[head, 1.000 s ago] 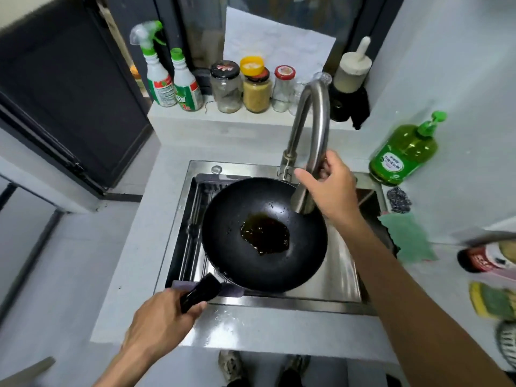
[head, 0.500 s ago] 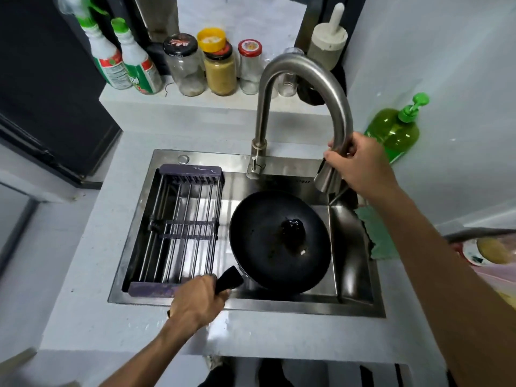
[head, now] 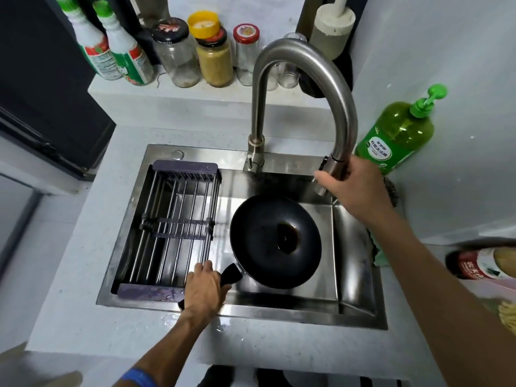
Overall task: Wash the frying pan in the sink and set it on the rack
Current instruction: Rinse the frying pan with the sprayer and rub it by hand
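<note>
A black frying pan sits in the steel sink, with a small pool of dark brown liquid near its middle. My left hand grips the pan's black handle at the sink's front edge. My right hand is wrapped around the spray head of the tall curved steel tap, holding it over the sink's back right, beyond the pan's rim. No water is visible. A dark wire rack spans the left half of the sink.
A green dish-soap pump bottle stands at the right on the counter. Jars and two spray bottles line the back ledge. A green cloth lies by the sink's right rim. A red-labelled bottle lies at far right.
The pan went from held up over the sink to low in its right half, uncovering the rack. My right hand swung the tap's spray head to the right.
</note>
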`<state>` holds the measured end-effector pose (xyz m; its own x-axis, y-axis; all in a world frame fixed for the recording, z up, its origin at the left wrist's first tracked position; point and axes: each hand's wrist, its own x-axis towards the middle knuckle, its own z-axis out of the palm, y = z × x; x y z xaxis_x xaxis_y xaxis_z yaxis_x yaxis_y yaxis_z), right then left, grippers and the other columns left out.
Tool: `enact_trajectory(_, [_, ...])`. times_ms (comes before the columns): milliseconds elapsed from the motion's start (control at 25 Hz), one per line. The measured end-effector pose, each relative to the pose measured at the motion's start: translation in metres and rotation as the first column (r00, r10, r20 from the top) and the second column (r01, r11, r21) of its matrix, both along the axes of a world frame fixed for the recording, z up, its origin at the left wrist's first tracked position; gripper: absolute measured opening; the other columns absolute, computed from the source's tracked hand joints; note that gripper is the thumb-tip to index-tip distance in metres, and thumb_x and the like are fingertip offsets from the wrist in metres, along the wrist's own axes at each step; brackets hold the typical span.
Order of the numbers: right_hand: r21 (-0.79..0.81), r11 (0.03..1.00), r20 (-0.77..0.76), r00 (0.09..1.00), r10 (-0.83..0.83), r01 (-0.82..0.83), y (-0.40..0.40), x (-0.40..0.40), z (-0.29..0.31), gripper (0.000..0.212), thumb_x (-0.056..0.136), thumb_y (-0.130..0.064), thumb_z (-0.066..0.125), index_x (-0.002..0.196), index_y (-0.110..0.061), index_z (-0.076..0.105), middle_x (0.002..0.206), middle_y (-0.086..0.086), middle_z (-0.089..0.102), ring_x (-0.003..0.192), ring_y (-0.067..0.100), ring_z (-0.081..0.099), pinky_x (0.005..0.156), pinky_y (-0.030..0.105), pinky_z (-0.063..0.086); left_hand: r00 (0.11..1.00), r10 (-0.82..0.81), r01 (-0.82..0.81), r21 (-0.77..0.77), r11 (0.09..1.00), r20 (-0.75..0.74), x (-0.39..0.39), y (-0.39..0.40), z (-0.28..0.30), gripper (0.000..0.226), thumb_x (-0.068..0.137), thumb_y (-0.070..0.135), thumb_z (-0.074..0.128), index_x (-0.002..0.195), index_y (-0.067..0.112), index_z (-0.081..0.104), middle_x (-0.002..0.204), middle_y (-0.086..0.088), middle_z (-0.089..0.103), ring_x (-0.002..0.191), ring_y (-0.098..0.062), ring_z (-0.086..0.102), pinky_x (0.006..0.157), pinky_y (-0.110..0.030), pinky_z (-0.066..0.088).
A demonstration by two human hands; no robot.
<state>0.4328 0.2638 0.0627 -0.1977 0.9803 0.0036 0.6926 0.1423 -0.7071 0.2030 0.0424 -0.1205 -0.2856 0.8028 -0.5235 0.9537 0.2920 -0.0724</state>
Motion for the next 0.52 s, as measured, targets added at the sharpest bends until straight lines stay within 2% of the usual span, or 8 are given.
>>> enact_trajectory(120, [-0.024,1.000,-0.006,1.000,-0.012,0.012,0.002,-0.003,-0.013,0.029,0.081,-0.043,0.077,0.070,-0.020,0.062,0.068,-0.004,0.069,0.067,0.018,0.068,0.072,0.044,0.058,0.998,0.046,-0.041,-0.113,0.993,0.044,0.003,0.002,0.006,0.044,0.095,0.053,0.047,0.118,0.018,0.061,0.122,-0.004,0.053,0.116,-0.022,0.047,0.098,-0.036,0.042])
enact_trajectory(160, [-0.040,0.999,-0.011,1.000,-0.018,0.017,0.004,-0.003,-0.013,0.028,0.081,-0.043,0.077,0.070,-0.021,0.064,0.069,-0.004,0.069,0.067,0.017,0.068,0.073,0.044,0.058,0.995,0.068,-0.061,-0.091,0.994,0.079,0.002,0.011,0.014,0.043,0.095,0.051,0.048,0.118,0.017,0.061,0.120,-0.004,0.056,0.115,-0.023,0.050,0.096,-0.037,0.043])
enact_trajectory(240, [-0.052,0.998,-0.018,1.000,-0.021,0.020,0.007,-0.003,-0.015,0.026,0.081,-0.042,0.077,0.071,-0.020,0.065,0.070,-0.004,0.070,0.069,0.017,0.068,0.074,0.043,0.058,0.967,0.115,-0.144,0.115,0.983,0.229,-0.002,0.047,0.039,0.036,0.094,0.042,0.051,0.116,0.015,0.061,0.112,-0.007,0.062,0.108,-0.027,0.058,0.087,-0.038,0.047])
enact_trajectory(320, [-0.070,0.997,-0.016,1.000,-0.011,0.009,0.007,-0.001,-0.018,0.025,0.081,-0.039,0.077,0.072,-0.019,0.065,0.073,-0.002,0.071,0.073,0.019,0.069,0.076,0.040,0.057,0.920,0.085,-0.240,0.377,0.895,0.383,-0.003,0.104,0.067,0.035,0.092,0.033,0.053,0.121,0.013,0.056,0.112,-0.011,0.061,0.105,-0.031,0.059,0.083,-0.041,0.049])
enact_trajectory(360, [-0.079,0.997,-0.026,1.000,-0.003,0.001,0.008,0.000,-0.020,0.026,0.080,-0.039,0.077,0.072,-0.019,0.064,0.075,-0.001,0.072,0.075,0.020,0.069,0.077,0.040,0.057,0.926,0.034,-0.227,0.482,0.846,0.376,-0.002,0.136,0.082,0.041,0.092,0.030,0.053,0.129,0.012,0.051,0.120,-0.013,0.056,0.110,-0.032,0.055,0.086,-0.042,0.048])
enact_trajectory(440, [-0.043,0.999,0.013,1.000,-0.013,0.013,0.010,0.001,-0.022,0.031,0.076,-0.048,0.073,0.073,-0.020,0.060,0.085,0.003,0.070,0.082,0.023,0.067,0.081,0.044,0.056,0.970,-0.074,-0.080,0.593,0.801,0.231,-0.004,0.200,0.102,0.051,0.092,0.024,0.053,0.139,0.012,0.041,0.137,-0.012,0.045,0.120,-0.031,0.045,0.089,-0.046,0.046])
enact_trajectory(520, [0.014,1.000,0.148,0.989,-0.022,0.020,0.015,0.006,-0.021,0.032,0.077,-0.051,0.071,0.075,-0.023,0.057,0.095,0.008,0.061,0.090,0.028,0.061,0.084,0.045,0.053,0.989,-0.130,0.072,0.517,0.853,0.076,-0.007,0.237,0.109,0.043,0.092,0.022,0.049,0.134,0.011,0.046,0.133,-0.010,0.050,0.119,-0.032,0.048,0.086,-0.046,0.047])
